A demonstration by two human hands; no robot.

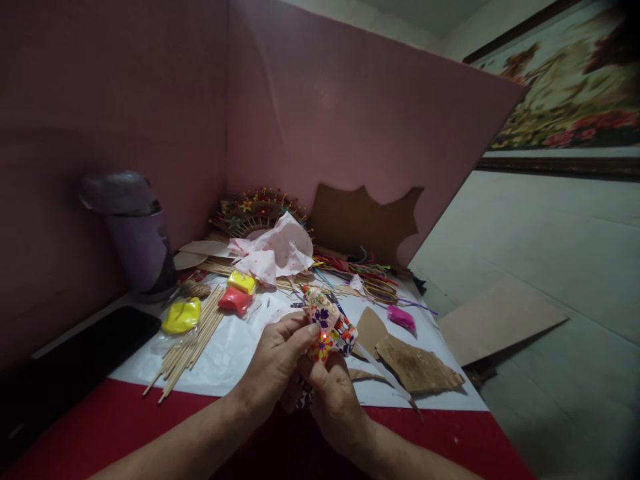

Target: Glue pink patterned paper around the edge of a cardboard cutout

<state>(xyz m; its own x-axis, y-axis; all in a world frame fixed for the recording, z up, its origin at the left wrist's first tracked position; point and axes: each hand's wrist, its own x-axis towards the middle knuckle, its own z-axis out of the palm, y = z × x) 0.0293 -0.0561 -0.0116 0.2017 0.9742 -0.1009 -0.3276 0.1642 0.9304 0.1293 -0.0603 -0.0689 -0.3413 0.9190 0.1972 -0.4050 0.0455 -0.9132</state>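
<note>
Both hands are around a flower-patterned hot glue gun (325, 317), which has a lit orange light on its side and an orange tip pointing away from me. My left hand (283, 350) is closed with its thumb against the gun's side. My right hand (335, 393) wraps the handle below, and its fingers are partly hidden. Just right of the gun lie a rounded brown cardboard piece (373, 328) and a torn piece of cardboard (417, 363). A white strip, maybe the gun's cord or a glue stick, runs beside them.
Wooden sticks (193, 340), a yellow clay packet (183, 315), a red packet (236, 301) and a black phone-like slab (125, 337) lie left. A purple cup (143, 247) stands behind. Pink cloth (273, 253), colourful pipe cleaners (350, 265) and a magenta packet (401, 319) lie farther back.
</note>
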